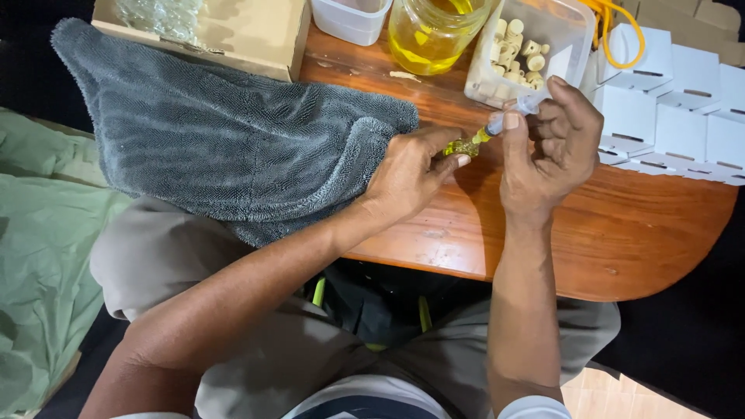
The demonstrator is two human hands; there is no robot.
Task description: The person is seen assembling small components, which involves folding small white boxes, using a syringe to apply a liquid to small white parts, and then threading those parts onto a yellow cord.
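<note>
Head view: the left hand (407,174) is pinching a small glass vial (463,146) of yellow liquid just above the wooden table (621,233), beside the grey towel (225,140). The right hand (547,147) is gripping a syringe (508,116), its tip touching the vial's mouth.

A: Packaging noted? 
B: Brown cardboard box (233,31), open, top left on the wooden table. Small white folded cartons (675,101) clustered at right edge, lying in rows. 
A: Labels, screens? 
B: None visible.
</note>
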